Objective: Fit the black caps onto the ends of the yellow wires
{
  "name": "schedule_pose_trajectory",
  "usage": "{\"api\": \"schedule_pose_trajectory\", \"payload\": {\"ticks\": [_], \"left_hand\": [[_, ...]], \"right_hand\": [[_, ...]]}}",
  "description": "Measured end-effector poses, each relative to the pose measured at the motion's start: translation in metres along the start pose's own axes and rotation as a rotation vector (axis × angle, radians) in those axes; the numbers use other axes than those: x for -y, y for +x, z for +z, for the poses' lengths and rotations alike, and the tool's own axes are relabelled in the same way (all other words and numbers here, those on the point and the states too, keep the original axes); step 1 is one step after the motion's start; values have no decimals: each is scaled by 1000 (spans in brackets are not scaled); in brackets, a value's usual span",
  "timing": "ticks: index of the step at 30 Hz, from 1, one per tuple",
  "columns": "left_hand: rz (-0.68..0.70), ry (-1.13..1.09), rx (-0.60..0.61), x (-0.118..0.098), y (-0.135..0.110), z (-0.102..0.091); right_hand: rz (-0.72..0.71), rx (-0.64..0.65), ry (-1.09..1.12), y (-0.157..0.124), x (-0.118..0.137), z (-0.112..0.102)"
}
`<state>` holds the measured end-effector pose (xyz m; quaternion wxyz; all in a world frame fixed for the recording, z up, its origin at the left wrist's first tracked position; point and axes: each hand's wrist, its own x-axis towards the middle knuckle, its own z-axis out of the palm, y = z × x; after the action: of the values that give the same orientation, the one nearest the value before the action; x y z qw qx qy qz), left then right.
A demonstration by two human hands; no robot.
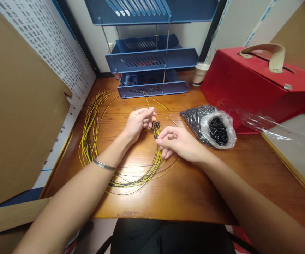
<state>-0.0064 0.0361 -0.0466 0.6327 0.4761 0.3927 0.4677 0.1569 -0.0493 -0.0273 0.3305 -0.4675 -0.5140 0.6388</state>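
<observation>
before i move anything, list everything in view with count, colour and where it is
wires: many, yellow and black, looped on the table
small black pieces: many, black, in the bag
bag: 1, clear, right of the hands
tray rack: 1, blue, back
cup: 1, whitish, beside the rack
box: 1, red with beige handle, right
plastic film: 1, clear, against the box
cardboard: at least 2 areas, brown, left and upper right
printed panel: 1, white with dark print, left
table: 1, brown, under it all
bracelet: 1, silver, left wrist
left hand: 1, bare, at the wires
right hand: 1, bare, at the wires
</observation>
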Motion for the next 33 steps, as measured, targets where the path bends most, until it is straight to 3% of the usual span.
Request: {"api": "schedule_pose_trajectory", "payload": {"ticks": [3, 6, 14, 17, 26, 33], "left_hand": [[-58, -28, 29, -4, 3, -5], [-31, -18, 3, -4, 4, -6], [297, 301, -24, 4, -2, 4], [359, 351, -32, 4, -4, 5], [417, 466, 39, 6, -7, 5], [432, 491, 118, 9, -9, 6]], "right_hand": [[41, 79, -30, -1, -2, 1], [42, 107, -37, -2, -4, 3], [10, 22, 5, 1, -2, 3], [7, -16, 16, 0, -2, 3], [4, -1, 23, -1, 0, 7], [11, -77, 26, 2, -2, 7]]}}
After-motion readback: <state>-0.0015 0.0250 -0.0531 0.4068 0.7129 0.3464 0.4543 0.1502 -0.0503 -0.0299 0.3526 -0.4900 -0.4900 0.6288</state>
